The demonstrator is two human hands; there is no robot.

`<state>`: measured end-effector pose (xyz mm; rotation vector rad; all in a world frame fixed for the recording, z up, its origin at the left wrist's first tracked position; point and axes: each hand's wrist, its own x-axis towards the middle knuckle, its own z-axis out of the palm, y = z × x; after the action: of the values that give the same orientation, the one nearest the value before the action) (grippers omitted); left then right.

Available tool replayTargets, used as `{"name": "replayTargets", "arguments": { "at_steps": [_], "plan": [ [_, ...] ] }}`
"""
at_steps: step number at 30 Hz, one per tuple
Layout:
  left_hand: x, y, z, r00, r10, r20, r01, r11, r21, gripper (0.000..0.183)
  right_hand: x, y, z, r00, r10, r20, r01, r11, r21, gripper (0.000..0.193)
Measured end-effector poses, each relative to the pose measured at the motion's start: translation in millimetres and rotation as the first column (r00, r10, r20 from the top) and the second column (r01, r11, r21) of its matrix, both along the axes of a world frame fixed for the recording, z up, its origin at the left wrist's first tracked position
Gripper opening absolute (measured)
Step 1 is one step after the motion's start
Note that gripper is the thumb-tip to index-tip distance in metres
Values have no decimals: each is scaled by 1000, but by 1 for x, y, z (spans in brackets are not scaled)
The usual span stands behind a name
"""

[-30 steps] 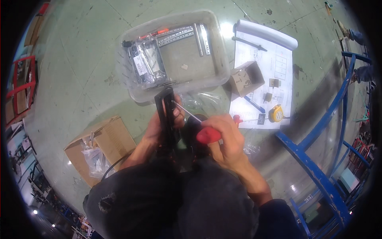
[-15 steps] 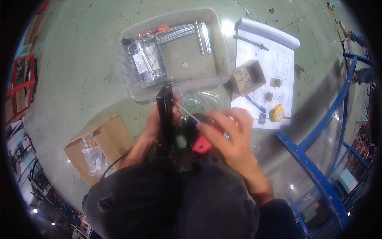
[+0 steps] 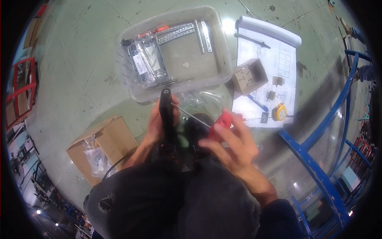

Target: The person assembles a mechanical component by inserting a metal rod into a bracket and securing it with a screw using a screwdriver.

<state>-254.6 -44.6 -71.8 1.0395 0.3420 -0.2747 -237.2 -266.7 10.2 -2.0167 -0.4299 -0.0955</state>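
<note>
My left hand point(image 3: 154, 124) is wrapped round a long black bar point(image 3: 166, 113), which stands on end toward me with a round hole in its top face. In my right hand point(image 3: 238, 145) is a red-handled folding hex key set point(image 3: 221, 124). Its thin metal key reaches up and left, and the tip meets the bar's right side near the top. Another thin rod juts out to the right of the red handle. My right fingers are partly blurred. Below my hands, the bar's lower end is lost in shadow between my dark-clothed knees.
Beyond my hands is a clear plastic bin point(image 3: 181, 92) with metal rails and bagged parts. To the right, a drawing sheet point(image 3: 248, 107) carries a small cardboard box point(image 3: 250, 75), a blue pen point(image 3: 258, 102) and a yellow tape measure point(image 3: 279, 112). A larger carton point(image 3: 115, 137) sits left; a blue frame point(image 3: 314, 175) stands right.
The red handle has swung up and to the right with my right hand, while the key's tip stays at the bar. The bar's top has tilted slightly, now showing its hole.
</note>
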Motion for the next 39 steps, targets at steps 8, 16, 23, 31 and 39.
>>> {"name": "replayTargets", "arguments": {
  "at_steps": [8, 16, 23, 31, 39],
  "plan": [
    [0, 6, -4, 987, 79, -138, -106, 974, -200, 31, 53, -19, 9, 866, 451, 215, -315, 827, -466, 50],
    [-9, 5, -6, 999, 17, 41, -17, 1000, -17, 36, 42, -12, -3, 938, 338, 81, -292, 894, -339, 42],
    [-1, 0, -6, 998, 37, 59, -33, 997, -69, 32, 20, -1, -7, 990, 108, -92, -111, 994, -21, 49],
    [-6, 10, -7, 996, 24, -91, -35, 992, -120, 33, 48, -19, -7, 860, 484, 159, -415, 847, -333, 57],
    [-16, 14, -19, 988, -12, 151, -13, 986, 163, 38, 24, 4, -13, 594, 104, -798, 30, 988, 151, 33]
  ]
}}
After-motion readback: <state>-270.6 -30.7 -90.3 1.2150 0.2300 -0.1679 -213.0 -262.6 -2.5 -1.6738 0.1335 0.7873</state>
